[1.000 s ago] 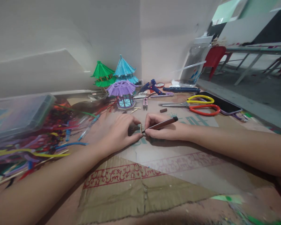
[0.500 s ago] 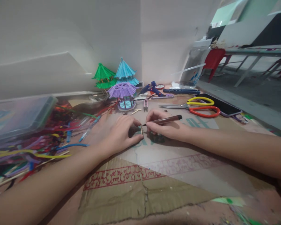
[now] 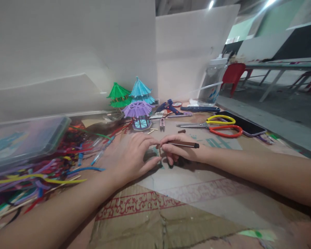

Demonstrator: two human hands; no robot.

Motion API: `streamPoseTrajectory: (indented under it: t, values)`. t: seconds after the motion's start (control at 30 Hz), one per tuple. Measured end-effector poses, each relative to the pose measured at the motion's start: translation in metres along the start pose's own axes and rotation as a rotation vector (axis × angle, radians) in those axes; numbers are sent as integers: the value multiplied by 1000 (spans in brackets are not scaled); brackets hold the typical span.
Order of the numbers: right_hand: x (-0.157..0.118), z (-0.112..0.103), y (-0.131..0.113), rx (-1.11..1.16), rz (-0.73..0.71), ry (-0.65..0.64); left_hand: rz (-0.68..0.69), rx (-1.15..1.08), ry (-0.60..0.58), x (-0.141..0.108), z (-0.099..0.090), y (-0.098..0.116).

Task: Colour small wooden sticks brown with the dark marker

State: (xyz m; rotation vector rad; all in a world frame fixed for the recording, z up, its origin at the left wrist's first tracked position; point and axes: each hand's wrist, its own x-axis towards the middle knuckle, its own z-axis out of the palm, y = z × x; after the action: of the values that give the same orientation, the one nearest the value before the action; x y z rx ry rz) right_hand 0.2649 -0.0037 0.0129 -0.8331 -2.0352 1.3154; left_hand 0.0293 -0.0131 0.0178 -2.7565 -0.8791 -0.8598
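Note:
My left hand (image 3: 141, 154) pinches a short thin wooden stick (image 3: 160, 150) upright between thumb and forefinger. My right hand (image 3: 180, 149) is closed round a brown marker (image 3: 184, 144), its tip end close to the stick and partly hidden by the fingers. Both hands rest above a cardboard sheet (image 3: 134, 224) partly covered by a translucent sheet. The marker's dark cap (image 3: 181, 131) lies just behind my right hand. More short sticks (image 3: 152, 131) lie beyond my left hand, beside a small purple-roofed pavilion model (image 3: 138, 110).
Green (image 3: 118, 94) and blue (image 3: 140, 88) model roofs stand at the back. Scissors (image 3: 212, 126), a glue gun (image 3: 169, 107), small snips (image 3: 162, 124) and a phone (image 3: 242, 124) lie behind my right hand. A plastic box (image 3: 28, 138) and coloured strips crowd the left. A bottle (image 3: 211, 83) stands back right.
The camera view has tilted up slightly, so things sit lower. My right hand has come closer to my left, and the marker now lies against the stick, tilted differently.

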Motion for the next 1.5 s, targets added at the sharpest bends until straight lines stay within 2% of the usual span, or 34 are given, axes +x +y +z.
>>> streamPoseTrajectory:
  t: [0.3, 0.53, 0.83, 1.17, 1.3, 1.5]
  values:
    - [1, 1, -8, -35, 89, -18, 148, 62, 37, 2, -2, 5]
    - [1, 1, -12, -65, 90, 21, 86, 96, 1, 2, 0, 5]
    - [3, 4, -1, -5, 114, 61, 75, 63, -9, 4, -1, 6]
    - [1, 5, -1, -4, 107, 85, 30, 25, -22, 3, 2, 6]
    - [2, 3, 5, 4, 5, 168, -37, -37, -50, 3, 4, 3]
    - [4, -1, 2, 92, -107, 341, -255, -222, -159, 2, 15, -4]
